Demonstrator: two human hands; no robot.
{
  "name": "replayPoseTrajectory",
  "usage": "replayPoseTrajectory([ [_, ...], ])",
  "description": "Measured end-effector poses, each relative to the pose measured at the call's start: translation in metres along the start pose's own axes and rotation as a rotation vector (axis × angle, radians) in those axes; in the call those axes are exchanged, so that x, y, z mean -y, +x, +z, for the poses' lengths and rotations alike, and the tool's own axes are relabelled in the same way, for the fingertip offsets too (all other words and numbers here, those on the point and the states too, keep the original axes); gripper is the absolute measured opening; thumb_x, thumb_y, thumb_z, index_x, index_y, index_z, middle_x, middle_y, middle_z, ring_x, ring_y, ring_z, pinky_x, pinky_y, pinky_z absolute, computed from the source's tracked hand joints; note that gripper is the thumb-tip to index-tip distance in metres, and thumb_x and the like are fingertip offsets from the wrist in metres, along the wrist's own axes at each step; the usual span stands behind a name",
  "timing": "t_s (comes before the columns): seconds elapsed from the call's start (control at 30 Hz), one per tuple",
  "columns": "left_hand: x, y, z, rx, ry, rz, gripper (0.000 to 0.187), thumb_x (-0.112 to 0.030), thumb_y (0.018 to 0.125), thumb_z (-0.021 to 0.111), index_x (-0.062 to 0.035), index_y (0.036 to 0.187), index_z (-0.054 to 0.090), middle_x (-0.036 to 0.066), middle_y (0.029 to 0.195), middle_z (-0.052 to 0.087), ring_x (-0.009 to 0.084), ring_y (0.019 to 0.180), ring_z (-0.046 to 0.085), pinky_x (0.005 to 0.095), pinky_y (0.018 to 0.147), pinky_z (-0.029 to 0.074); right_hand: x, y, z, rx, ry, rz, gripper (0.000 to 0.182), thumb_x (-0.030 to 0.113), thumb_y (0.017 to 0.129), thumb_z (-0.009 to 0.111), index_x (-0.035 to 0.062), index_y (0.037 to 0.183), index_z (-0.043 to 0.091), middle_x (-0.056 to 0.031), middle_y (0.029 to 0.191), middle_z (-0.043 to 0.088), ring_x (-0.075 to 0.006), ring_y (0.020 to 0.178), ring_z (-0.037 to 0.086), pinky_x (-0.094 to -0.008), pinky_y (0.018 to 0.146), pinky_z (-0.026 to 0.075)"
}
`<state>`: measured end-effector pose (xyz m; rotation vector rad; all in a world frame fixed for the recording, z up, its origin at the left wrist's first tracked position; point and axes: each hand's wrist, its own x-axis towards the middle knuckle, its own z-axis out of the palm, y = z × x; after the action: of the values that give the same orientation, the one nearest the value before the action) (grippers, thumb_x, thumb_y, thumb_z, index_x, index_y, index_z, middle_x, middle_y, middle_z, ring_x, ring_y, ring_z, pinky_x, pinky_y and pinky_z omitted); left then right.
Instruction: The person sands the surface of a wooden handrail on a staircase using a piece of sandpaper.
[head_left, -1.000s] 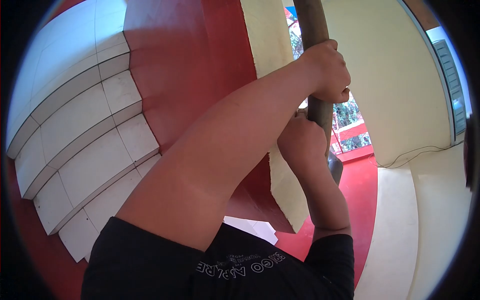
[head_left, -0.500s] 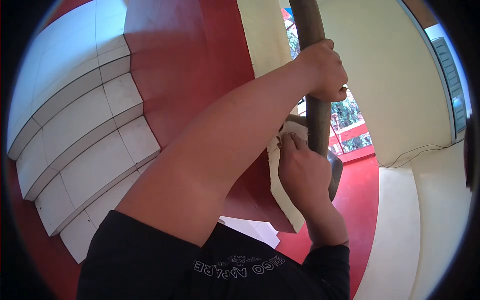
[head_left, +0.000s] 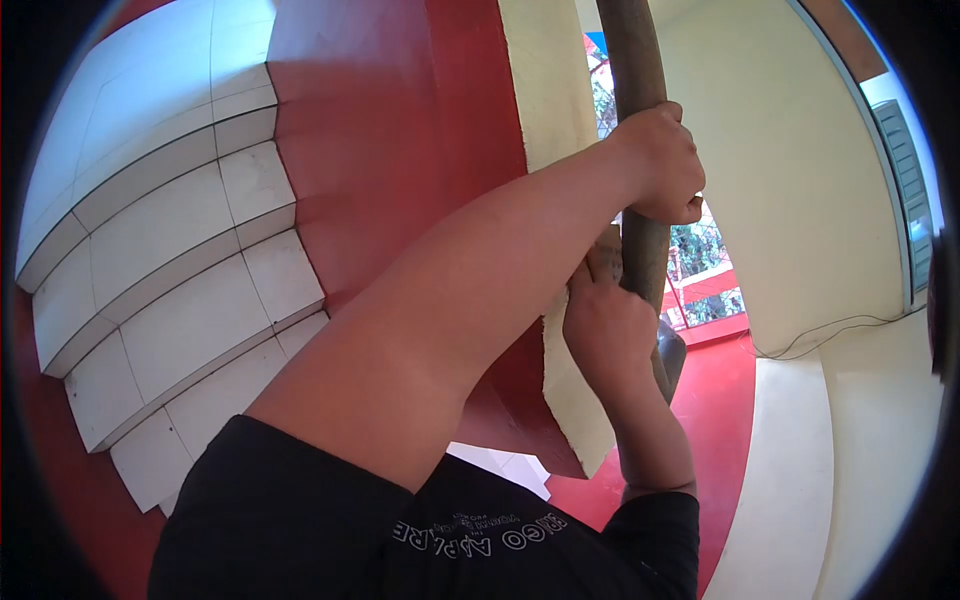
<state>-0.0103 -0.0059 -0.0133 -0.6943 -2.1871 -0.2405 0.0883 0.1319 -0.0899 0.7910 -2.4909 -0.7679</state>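
Observation:
My left hand point(head_left: 662, 165) is wrapped round a thick brown handrail point(head_left: 632, 60), its arm stretching across the view from the lower left. Below it, my right hand point(head_left: 612, 330) is closed beside the rail, with a finger extended upward. A small flat brown piece with faint marks point(head_left: 608, 255) shows at its fingertips, against the side of the rail. My left forearm partly hides this piece, and I cannot make out its kind. The cream edge of a low red wall point(head_left: 575, 395) runs just left of my right hand.
White tiled steps point(head_left: 160, 290) fill the left side. A red wall face point(head_left: 390, 130) borders them. To the right stand a cream wall point(head_left: 800, 180) and a louvred window point(head_left: 905, 170). A thin cable point(head_left: 830, 328) hangs there. Red floor point(head_left: 715, 430) lies below.
My right hand has moved up along the rail, and the brown piece now shows at its fingertips. My left hand keeps its grip. The whole view has shifted slightly.

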Motion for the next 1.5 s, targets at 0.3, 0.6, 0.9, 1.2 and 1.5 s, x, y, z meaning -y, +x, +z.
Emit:
replayPoseTrajectory([
  [0.3,-0.006,0.0,0.005,-0.018,-0.009,0.01,0.037,-0.044,0.088,0.053,-0.0184,0.08,0.078,0.009,0.084,0.075,0.0235,0.09,0.071,0.0395,0.099,0.044,-0.01,-0.012,0.002,0.053,0.009,-0.042,0.046,0.012,0.086,0.056,0.0073,0.131,0.063,-0.0086,0.143,0.059,-0.028,0.064,0.074,-0.0422,0.057,0.06],
  [0.6,-0.005,-0.001,0.002,-0.024,-0.004,0.015,0.038,-0.045,0.09,0.053,-0.0186,0.079,0.078,0.009,0.081,0.075,0.0238,0.086,0.071,0.0395,0.097,0.044,-0.055,-0.081,-0.05,0.025,0.49,-0.056,0.032,0.01,0.089,0.063,0.0074,0.12,0.07,-0.0104,0.123,0.071,-0.0316,0.085,0.074,-0.0389,0.07,0.06],
  [0.9,-0.007,-0.001,0.001,0.009,0.022,0.005,0.038,-0.044,0.09,0.052,-0.019,0.081,0.078,0.009,0.084,0.075,0.0235,0.092,0.07,0.0407,0.099,0.043,-0.025,-0.069,-0.004,-0.202,0.1,-0.205,0.048,0.013,0.084,0.063,0.0119,0.132,0.065,-0.0038,0.139,0.063,-0.0164,0.065,0.069,-0.0318,0.061,0.055],
  [1.2,-0.003,-0.002,-0.003,0.0,0.013,0.008,0.037,-0.044,0.09,0.052,-0.0194,0.084,0.079,0.008,0.086,0.076,0.0229,0.092,0.07,0.0404,0.097,0.044,-0.006,-0.033,0.021,-0.092,-0.116,-0.107,0.052,0.016,0.084,0.057,0.0075,0.135,0.062,-0.0058,0.145,0.059,-0.0182,0.048,0.066,-0.0335,0.048,0.052],
  [1.5,-0.005,0.0,0.003,-0.008,0.043,0.002,0.037,-0.044,0.09,0.052,-0.0199,0.083,0.079,0.009,0.085,0.076,0.0233,0.088,0.07,0.0403,0.097,0.044,-0.009,-0.017,0.016,-0.068,-0.081,-0.105,0.05,0.016,0.083,0.057,0.0054,0.131,0.064,-0.007,0.143,0.06,-0.0197,0.051,0.068,-0.034,0.048,0.053],
])
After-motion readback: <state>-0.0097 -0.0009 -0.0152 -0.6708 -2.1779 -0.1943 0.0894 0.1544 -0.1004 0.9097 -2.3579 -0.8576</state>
